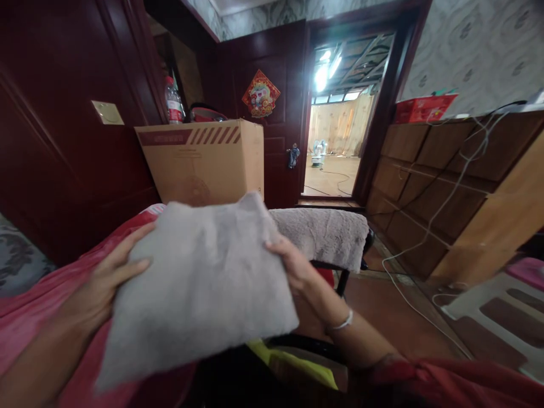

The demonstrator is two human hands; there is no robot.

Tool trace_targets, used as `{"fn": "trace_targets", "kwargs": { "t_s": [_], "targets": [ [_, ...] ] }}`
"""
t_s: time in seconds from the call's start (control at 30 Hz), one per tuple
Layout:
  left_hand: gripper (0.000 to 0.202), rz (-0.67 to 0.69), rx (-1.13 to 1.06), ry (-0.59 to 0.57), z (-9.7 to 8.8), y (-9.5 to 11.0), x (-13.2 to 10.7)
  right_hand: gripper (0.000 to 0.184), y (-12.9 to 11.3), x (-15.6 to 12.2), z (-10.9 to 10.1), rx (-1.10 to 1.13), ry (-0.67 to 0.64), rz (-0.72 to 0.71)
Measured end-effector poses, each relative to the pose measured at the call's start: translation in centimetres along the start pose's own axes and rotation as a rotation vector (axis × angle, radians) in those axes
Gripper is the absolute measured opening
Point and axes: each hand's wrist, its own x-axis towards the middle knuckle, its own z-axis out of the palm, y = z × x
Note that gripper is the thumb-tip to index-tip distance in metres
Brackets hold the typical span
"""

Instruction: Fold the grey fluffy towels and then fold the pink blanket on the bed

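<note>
I hold a folded grey plush cloth [204,283] in front of me with both hands. My left hand [106,283] grips its left edge, thumb on top and fingers under the fabric. My right hand [293,266] grips the right edge, with a silver bracelet on that wrist. Behind the cloth a second grey plush piece [323,232] lies draped over a dark chair or stool frame.
A pink bedspread [29,311] lies at the left. A cardboard box [204,164] stands behind, with a water bottle [173,102] on top. An open doorway [335,141] is ahead. Wooden cabinets [433,187] and loose white cables [408,249] line the right. A white plastic stool [497,311] sits at lower right.
</note>
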Motion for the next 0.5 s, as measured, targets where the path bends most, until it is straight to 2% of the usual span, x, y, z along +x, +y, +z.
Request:
{"fn": "trace_targets", "kwargs": {
  "t_s": [0.1, 0.2, 0.27, 0.33, 0.4, 0.5],
  "targets": [
    [0.09, 0.109, -0.334, -0.221, 4.9, 3.9, 3.2, 0.044, -7.1, -0.1, -2.8, -0.141, 0.125, -0.112],
    [0.078, 0.27, -0.455, -0.349, 11.2, 7.8, 7.1, 0.033, -13.1, -0.1, -6.3, -0.278, 0.335, -0.162],
    [0.077, 0.337, -0.547, -0.447, 15.5, 9.4, 9.2, 0.033, -16.0, -0.1, -9.0, -0.375, 0.436, -0.189],
    [0.079, 0.349, -0.634, -0.531, 19.7, 9.7, 10.6, 0.036, -17.7, -0.2, -12.0, -0.484, 0.489, -0.227],
    [0.081, 0.295, -0.641, -0.591, 23.4, 9.1, 11.3, 0.041, -18.2, -0.4, -15.0, -0.584, 0.542, -0.242],
    [0.079, 0.177, -0.537, -0.555, 27.3, 7.4, 11.3, 0.055, -17.3, -0.9, -18.5, -0.619, 0.665, -0.214]
  ]
}}
